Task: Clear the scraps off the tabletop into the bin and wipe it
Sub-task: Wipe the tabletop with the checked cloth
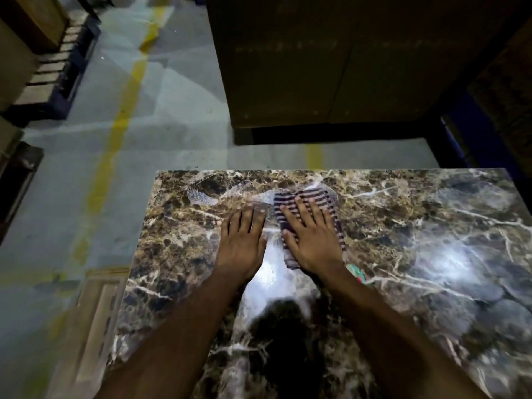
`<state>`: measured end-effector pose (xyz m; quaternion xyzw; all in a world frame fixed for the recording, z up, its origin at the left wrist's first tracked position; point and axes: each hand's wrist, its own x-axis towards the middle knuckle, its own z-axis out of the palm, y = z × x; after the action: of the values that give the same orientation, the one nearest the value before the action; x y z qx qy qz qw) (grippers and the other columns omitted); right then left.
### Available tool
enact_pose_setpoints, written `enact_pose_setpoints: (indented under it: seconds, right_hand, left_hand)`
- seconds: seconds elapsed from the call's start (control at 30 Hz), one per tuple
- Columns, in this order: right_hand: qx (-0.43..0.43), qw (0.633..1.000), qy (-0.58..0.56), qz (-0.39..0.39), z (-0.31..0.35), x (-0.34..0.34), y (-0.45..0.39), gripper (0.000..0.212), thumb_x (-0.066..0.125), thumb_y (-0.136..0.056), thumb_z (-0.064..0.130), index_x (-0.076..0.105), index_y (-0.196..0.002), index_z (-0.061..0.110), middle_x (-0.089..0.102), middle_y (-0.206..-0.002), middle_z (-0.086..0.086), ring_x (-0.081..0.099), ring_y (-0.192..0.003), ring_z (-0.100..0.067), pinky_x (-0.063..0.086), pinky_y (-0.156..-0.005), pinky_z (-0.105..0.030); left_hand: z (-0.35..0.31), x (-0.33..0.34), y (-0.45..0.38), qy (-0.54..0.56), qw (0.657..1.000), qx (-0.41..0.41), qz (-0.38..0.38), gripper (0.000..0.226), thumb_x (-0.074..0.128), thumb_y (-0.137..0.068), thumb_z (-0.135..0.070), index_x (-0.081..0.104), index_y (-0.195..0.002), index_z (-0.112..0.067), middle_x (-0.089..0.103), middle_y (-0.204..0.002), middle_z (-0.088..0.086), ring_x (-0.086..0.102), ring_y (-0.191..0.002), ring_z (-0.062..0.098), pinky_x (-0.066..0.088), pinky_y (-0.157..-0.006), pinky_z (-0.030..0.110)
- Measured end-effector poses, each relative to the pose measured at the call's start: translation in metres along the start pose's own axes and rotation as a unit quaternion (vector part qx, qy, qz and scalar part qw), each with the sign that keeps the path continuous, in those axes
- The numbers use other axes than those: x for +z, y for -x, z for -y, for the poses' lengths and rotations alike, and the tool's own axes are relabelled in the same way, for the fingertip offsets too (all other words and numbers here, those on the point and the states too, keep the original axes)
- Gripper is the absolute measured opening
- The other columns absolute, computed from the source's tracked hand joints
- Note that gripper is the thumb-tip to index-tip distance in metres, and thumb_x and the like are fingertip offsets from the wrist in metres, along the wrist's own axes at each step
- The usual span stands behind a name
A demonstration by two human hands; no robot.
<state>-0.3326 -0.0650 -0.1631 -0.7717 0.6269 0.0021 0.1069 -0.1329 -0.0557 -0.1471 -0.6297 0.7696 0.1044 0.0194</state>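
- The striped cloth (309, 203) lies flat on the marbled counter (431, 254), near the far edge and a little left of the middle.
- The cloth is folded into a narrow strip; its long axis runs from the far edge back toward the person, leaning slightly to the right at the near end.
- The cloth's far end reaches almost to the wet streak (201, 194) that spreads leftward along the far edge of the counter.
- The right hand (312, 240) presses flat on the cloth, fingers straight and spread, fingertips pointing away from the person.
- The left hand (241, 240) lies flat on the bare counter just beside the cloth's left edge, fingers straight and close together, holding nothing.
- The two hands sit side by side, close but not touching.
- A small red-and-green scrap (357, 273) shows just beside the right wrist, partly hidden by the forearm.
- Bright glare spots lie on the counter to the right and between the forearms.
- Beyond the counter is a grey floor (86, 168) with a yellow line (121, 119), and a large brown box (331, 59) stands behind.
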Motion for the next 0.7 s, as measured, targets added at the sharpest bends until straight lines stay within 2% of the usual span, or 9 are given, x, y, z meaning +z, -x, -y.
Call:
enact_pose_setpoints:
  seconds: [0.1, 0.17, 0.27, 0.33, 0.4, 0.5, 0.6, 0.7]
  right_hand:
    - [0.051, 0.999, 0.003, 0.008, -0.018, -0.001, 0.02, 0.064, 0.012, -0.099, 0.062, 0.007, -0.16, 0.042, 0.006, -0.171, 0.0, 0.003, -0.157, -0.028, 0.004, -0.126, -0.05]
    - [0.079, 0.997, -0.009, 0.0, -0.006, -0.001, 0.028, 0.065, 0.013, -0.099, 0.061, 0.009, -0.161, 0.041, 0.007, -0.171, -0.001, 0.003, -0.157, -0.029, 0.004, -0.126, -0.05]
    - [0.026, 1.0, -0.007, -0.007, 0.022, 0.01, 0.071, 0.063, 0.019, -0.101, 0.058, 0.015, -0.16, 0.038, 0.012, -0.17, -0.002, 0.008, -0.157, -0.029, 0.006, -0.126, -0.05]
    - [0.011, 1.0, 0.003, 0.009, 0.017, 0.018, 0.109, 0.061, 0.017, -0.102, 0.06, 0.009, -0.16, 0.041, 0.005, -0.171, 0.001, 0.002, -0.157, -0.026, 0.001, -0.126, -0.048]
    - [0.043, 0.999, 0.003, 0.024, 0.003, 0.017, 0.128, 0.062, 0.012, -0.102, 0.063, 0.001, -0.16, 0.044, -0.003, -0.171, 0.004, -0.004, -0.157, -0.025, -0.003, -0.126, -0.047]
    - [0.096, 0.995, -0.008, 0.015, 0.011, 0.015, 0.132, 0.063, 0.013, -0.102, 0.062, 0.002, -0.16, 0.043, 0.001, -0.171, 0.002, -0.002, -0.157, -0.027, -0.001, -0.126, -0.049]
    - [0.059, 0.998, -0.011, 0.005, 0.038, 0.022, 0.154, 0.062, 0.02, -0.102, 0.059, 0.011, -0.161, 0.042, 0.009, -0.17, 0.0, 0.005, -0.157, -0.029, 0.002, -0.126, -0.049]
    - [0.026, 1.0, 0.006, 0.008, 0.031, 0.033, 0.21, 0.061, 0.026, -0.102, 0.058, 0.017, -0.16, 0.041, 0.015, -0.169, 0.001, 0.01, -0.157, -0.027, 0.003, -0.125, -0.047]
  left_hand:
    - [-0.007, 0.004, 0.028, 0.011, 1.0, 0.016, 0.025, 0.057, 0.026, -0.107, -0.042, 0.013, -0.161, -0.027, 0.006, -0.17, 0.005, 0.006, -0.155, 0.03, 0.011, -0.124, 0.052]
    - [-0.011, 0.009, 0.047, 0.01, 0.999, 0.024, 0.033, 0.057, 0.025, -0.107, -0.042, 0.012, -0.161, -0.029, 0.004, -0.17, 0.004, 0.003, -0.155, 0.03, 0.01, -0.124, 0.052]
    - [-0.016, 0.016, 0.077, 0.001, 0.999, 0.036, 0.032, 0.058, 0.025, -0.108, -0.042, 0.009, -0.162, -0.029, 0.003, -0.17, 0.004, 0.002, -0.155, 0.031, 0.01, -0.123, 0.053]
    - [-0.018, 0.02, 0.098, 0.003, 0.998, 0.043, 0.035, 0.058, 0.024, -0.108, -0.042, 0.007, -0.162, -0.029, 0.002, -0.17, 0.005, 0.001, -0.156, 0.031, 0.01, -0.123, 0.053]
    - [-0.022, 0.024, 0.117, 0.004, 0.998, 0.045, 0.035, 0.057, 0.024, -0.108, -0.043, 0.009, -0.162, -0.029, 0.004, -0.17, 0.005, 0.002, -0.155, 0.032, 0.011, -0.123, 0.053]
    - [-0.027, 0.026, 0.141, 0.008, 0.999, 0.041, 0.034, 0.056, 0.025, -0.108, -0.043, 0.013, -0.161, -0.029, 0.006, -0.17, 0.005, 0.005, -0.155, 0.032, 0.01, -0.124, 0.053]
    - [-0.031, 0.028, 0.156, 0.008, 0.998, 0.045, 0.033, 0.057, 0.028, -0.107, -0.044, 0.013, -0.161, -0.029, 0.008, -0.17, 0.005, 0.007, -0.154, 0.032, 0.013, -0.123, 0.053]
    - [-0.035, 0.032, 0.177, 0.01, 0.998, 0.056, 0.039, 0.058, 0.028, -0.107, -0.044, 0.011, -0.161, -0.029, 0.007, -0.17, 0.005, 0.005, -0.155, 0.032, 0.013, -0.123, 0.054]
